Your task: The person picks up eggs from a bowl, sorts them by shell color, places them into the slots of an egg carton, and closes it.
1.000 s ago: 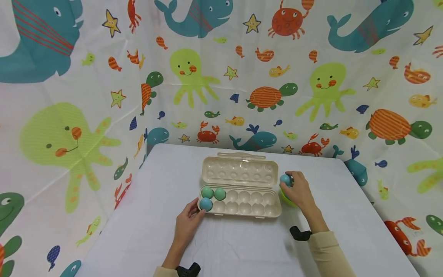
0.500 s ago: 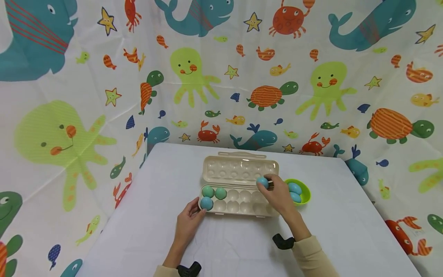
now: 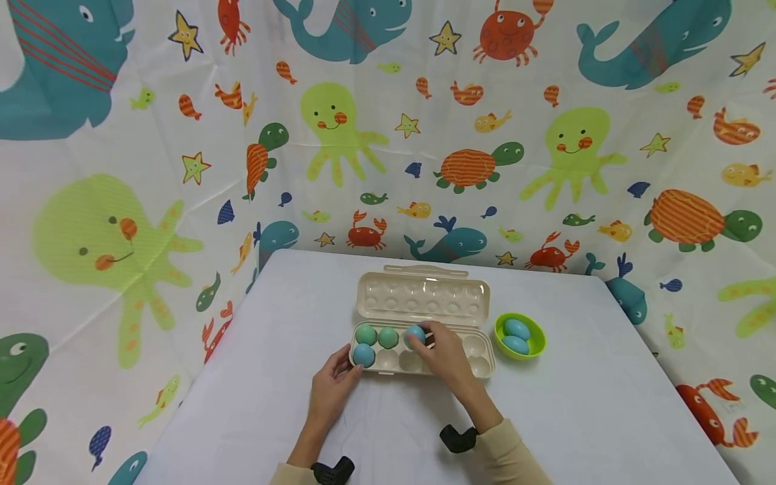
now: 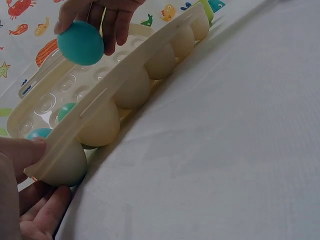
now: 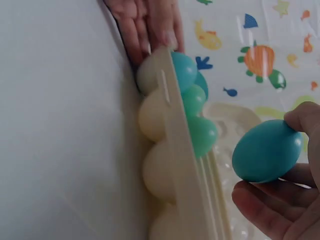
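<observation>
An open beige egg carton [image 3: 481, 367] lies on the table, its lid [image 3: 424, 296] folded back. At its left end sit two green eggs [image 3: 388, 337] in the far row and a blue egg [image 3: 364, 355] in the near row. My left hand [image 3: 330, 387] grips that end; in the left wrist view the thumb is on the rim and the fingers curl below. My right hand [image 3: 448, 357] pinches another blue egg [image 5: 267, 150] between thumb and fingers. This egg hovers over the far row, just right of the green ones, and shows raised above the rim in both wrist views.
Right of the carton stands a lime-green bowl [image 3: 500, 335] holding two blue eggs [image 3: 516, 329]. A white cloth [image 3: 279, 323] covers the table. Behind and at the sides hangs a curtain [image 3: 376, 162] printed with sea animals. Each wrist wears a black camera mount [image 3: 457, 438].
My right hand has carried the blue egg leftward from over the bowl, across the carton's right part, to beside the green eggs. The left hand keeps its grip on the carton's left end.
</observation>
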`<action>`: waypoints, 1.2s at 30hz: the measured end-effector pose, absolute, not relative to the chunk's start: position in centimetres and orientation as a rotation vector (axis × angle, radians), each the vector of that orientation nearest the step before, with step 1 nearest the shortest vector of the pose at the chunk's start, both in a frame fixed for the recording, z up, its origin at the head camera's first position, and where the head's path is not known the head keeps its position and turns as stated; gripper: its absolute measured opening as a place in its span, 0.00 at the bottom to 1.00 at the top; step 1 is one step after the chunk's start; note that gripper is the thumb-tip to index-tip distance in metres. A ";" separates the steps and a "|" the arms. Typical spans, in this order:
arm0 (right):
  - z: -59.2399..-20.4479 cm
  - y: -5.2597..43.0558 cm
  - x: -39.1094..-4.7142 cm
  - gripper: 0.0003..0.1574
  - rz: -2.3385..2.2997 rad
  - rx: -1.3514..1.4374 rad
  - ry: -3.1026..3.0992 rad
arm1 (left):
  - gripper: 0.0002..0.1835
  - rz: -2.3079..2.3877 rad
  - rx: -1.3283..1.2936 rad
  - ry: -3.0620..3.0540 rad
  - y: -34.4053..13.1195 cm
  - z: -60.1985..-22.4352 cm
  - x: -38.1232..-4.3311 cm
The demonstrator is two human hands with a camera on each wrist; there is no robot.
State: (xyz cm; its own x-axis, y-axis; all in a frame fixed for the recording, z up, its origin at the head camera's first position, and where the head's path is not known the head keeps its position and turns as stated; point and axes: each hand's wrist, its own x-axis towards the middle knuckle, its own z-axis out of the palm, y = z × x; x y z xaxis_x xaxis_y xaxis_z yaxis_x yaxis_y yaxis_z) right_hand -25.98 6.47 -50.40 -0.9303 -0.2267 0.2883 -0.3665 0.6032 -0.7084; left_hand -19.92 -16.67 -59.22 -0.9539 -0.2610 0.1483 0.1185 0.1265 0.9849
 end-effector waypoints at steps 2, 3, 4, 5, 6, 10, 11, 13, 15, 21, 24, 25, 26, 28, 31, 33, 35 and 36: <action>-50.7 5.8 -25.8 0.21 1.244 0.542 -2.644 | 0.30 -1.893 0.132 -2.121 -16.7 -59.2 -19.9; -50.9 5.5 -25.7 0.21 1.250 0.561 -2.636 | 0.30 -1.892 0.131 -2.120 -16.6 -59.2 -19.9; -51.0 5.3 -25.7 0.20 1.257 0.578 -2.631 | 0.30 -1.890 0.130 -2.122 -16.6 -59.2 -19.9; -51.2 5.0 -25.7 0.20 1.259 0.593 -2.627 | 0.30 -1.889 0.129 -2.123 -16.6 -59.2 -19.9; -51.3 4.8 -25.7 0.19 1.263 0.607 -2.623 | 0.30 -1.892 0.129 -2.124 -16.6 -59.2 -19.9; -51.8 4.1 -25.5 0.20 1.264 0.648 -2.642 | 0.31 -1.900 0.132 -2.128 -16.6 -59.0 -19.8; -51.9 4.0 -25.5 0.20 1.258 0.660 -2.646 | 0.31 -1.901 0.129 -2.127 -16.6 -59.0 -19.8; -52.1 3.8 -25.4 0.20 1.233 0.664 -2.663 | 0.31 -1.894 0.125 -2.128 -16.5 -58.9 -19.8; -52.2 3.6 -25.2 0.20 1.192 0.649 -2.693 | 0.30 -1.882 0.121 -2.126 -16.5 -59.0 -19.9; -52.6 3.1 -24.9 0.19 1.065 0.589 -2.754 | 0.30 -1.827 0.096 -2.127 -16.5 -59.2 -19.9; -52.9 2.8 -24.9 0.18 1.045 0.610 -2.742 | 0.29 -1.825 0.100 -2.125 -16.6 -59.3 -19.8; -53.1 2.8 -24.9 0.19 1.040 0.618 -2.741 | 0.29 -1.828 0.099 -2.125 -16.6 -59.3 -19.8; -53.3 2.7 -24.8 0.19 1.024 0.632 -2.741 | 0.30 -1.834 0.108 -2.124 -16.6 -59.3 -19.8; -53.8 2.6 -24.8 0.19 1.003 0.659 -2.732 | 0.30 -1.841 0.113 -2.133 -16.6 -59.2 -19.7; -54.2 2.4 -24.6 0.18 0.978 0.672 -2.702 | 0.30 -1.849 0.117 -2.144 -16.5 -59.2 -19.6; -54.4 2.3 -24.6 0.17 0.979 0.672 -2.672 | 0.30 -1.847 0.111 -2.144 -16.5 -59.1 -19.6; -54.5 2.2 -24.6 0.17 0.987 0.670 -2.648 | 0.30 -1.850 0.105 -2.135 -16.5 -59.0 -19.6; -54.5 2.1 -24.6 0.16 0.985 0.669 -2.640 | 0.30 -1.848 0.098 -2.132 -16.6 -59.0 -19.7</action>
